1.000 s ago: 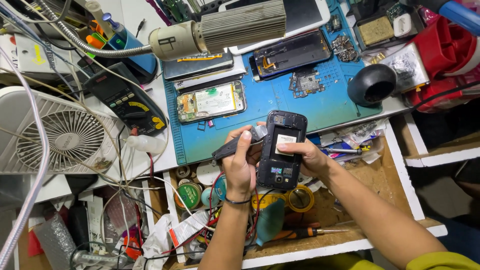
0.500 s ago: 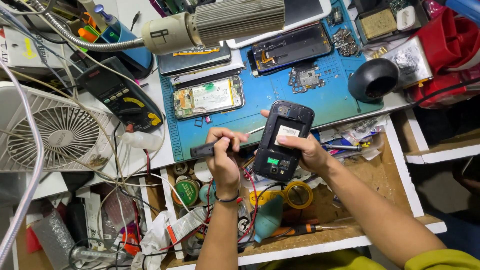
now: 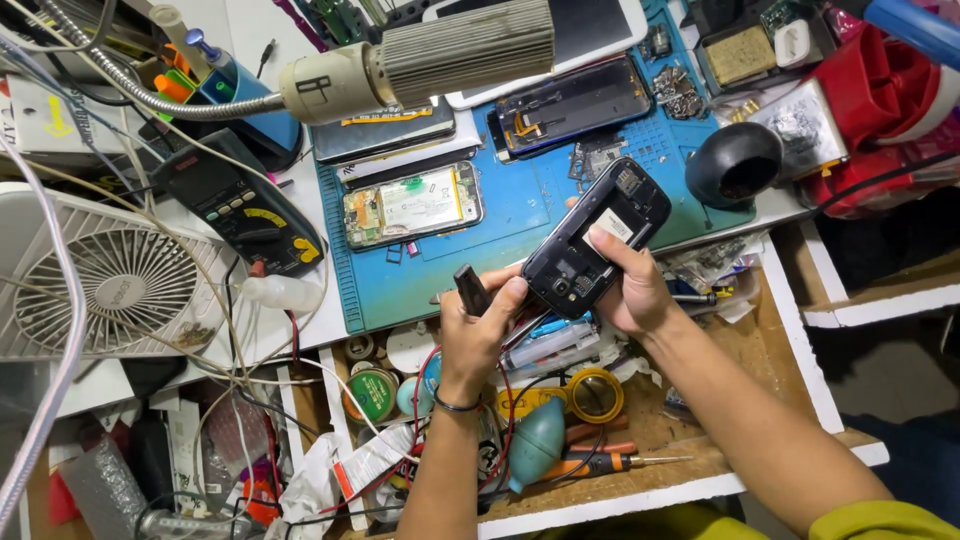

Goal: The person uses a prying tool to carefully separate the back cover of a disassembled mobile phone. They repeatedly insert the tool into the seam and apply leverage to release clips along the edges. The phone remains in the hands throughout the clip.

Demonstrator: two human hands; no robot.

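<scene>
My right hand (image 3: 632, 288) grips a small black phone (image 3: 594, 238) with its back cover off, tilted over the front edge of the blue work mat (image 3: 520, 205). Its thumb rests on the open back. My left hand (image 3: 478, 338) is closed on a dark-handled tool (image 3: 470, 289) and its fingertips touch the phone's lower left corner. A dark band circles the left wrist. Both hands hover above an open drawer (image 3: 770, 360) full of tools.
On the mat lie an opened phone with a green board (image 3: 412, 205) and another black phone frame (image 3: 572, 103). A lamp head (image 3: 420, 65) hangs above. A multimeter (image 3: 238, 212), a white fan (image 3: 115, 285) and a black cup (image 3: 735, 162) stand around.
The phone has turned from upright to a slant, its top toward the right. My left hand came up against the phone's lower corner, with the tool now pointing upward.
</scene>
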